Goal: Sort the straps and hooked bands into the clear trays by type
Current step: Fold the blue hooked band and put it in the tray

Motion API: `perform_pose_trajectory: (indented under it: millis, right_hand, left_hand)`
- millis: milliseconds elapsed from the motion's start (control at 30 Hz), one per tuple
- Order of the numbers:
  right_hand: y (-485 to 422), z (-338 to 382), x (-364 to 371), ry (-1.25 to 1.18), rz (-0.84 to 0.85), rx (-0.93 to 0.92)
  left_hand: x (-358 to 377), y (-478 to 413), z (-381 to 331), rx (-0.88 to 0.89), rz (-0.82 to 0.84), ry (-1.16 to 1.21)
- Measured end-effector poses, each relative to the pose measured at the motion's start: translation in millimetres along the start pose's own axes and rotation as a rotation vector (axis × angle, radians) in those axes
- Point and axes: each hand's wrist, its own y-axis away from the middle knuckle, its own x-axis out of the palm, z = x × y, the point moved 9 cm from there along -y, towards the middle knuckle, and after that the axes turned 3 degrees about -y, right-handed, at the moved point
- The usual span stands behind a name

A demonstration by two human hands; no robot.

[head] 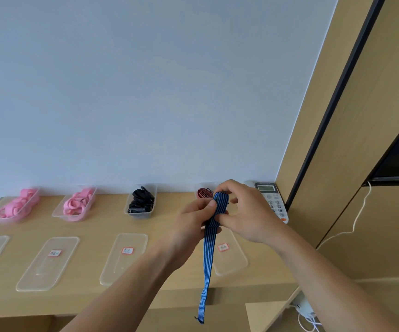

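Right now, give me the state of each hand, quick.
Left hand: closed, pinching the blue striped strap near its folded top.
Right hand: closed, gripping the same strap's folded top.

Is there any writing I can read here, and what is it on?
"9" and "#": keys on the telephone.
Strip above the display: too blurred to read.
Red-bordered stickers on the clear lids: too small to read.
Blue striped strap: no writing.
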Motion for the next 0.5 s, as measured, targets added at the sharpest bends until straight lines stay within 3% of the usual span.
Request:
perform_pose_trajectory:
  millis: [267, 500]
  right_hand:
    - [2, 14, -15, 0.028, -0.147, -0.060]
    - [18, 29, -15, 0.169, -0.361, -0.324]
  left_hand:
    - [5, 6, 10, -0.112, 0.038, 0.018]
    - [6, 8, 13, -0.201, 0.083, 0.074]
